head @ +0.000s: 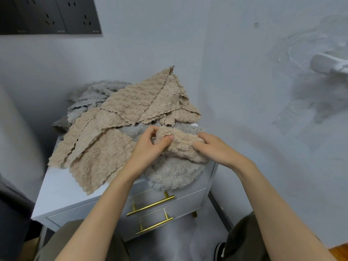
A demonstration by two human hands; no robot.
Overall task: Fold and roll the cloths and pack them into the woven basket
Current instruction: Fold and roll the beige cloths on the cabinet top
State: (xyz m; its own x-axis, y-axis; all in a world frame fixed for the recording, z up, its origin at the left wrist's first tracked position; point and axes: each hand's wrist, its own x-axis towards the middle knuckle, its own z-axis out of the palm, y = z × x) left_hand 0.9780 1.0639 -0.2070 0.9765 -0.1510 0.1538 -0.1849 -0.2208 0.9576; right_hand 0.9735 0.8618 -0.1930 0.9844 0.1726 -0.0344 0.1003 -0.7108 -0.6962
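Person at a white stand, both hands on one beige roll held between them. The left hand pinches the roll's left end, thumb pressed on the near face, fingers curled round the back. The right hand grips the right end, fingers curled over the top, thumb along the near side. So both hands are closed on the same cloth, neither one free. The roll is only partly wound and its loose edge sags below the right hand. Directly under both hands lies a grey cloth, spread flat, its edge drooping over the stand's front just past the wrists. Left of the left hand and beyond it, several beige cloths are heaped unfolded, overlapping, one corner sticking up at the far side against the wall. One of them lies flat just beside the left forearm, reaching the stand's near edge. Further off behind that heap, away from both hands, is a grey heap, crumpled. Below the forearms, the stand's two drawers carry gold bar handles. Dark sockets sit high on the wall, far up-left of the hands. A white fitting juts from the wall up-right of the right hand; I cannot tell what it is. Knees in olive trousers show under the arms, and a dark shoe under the right forearm.
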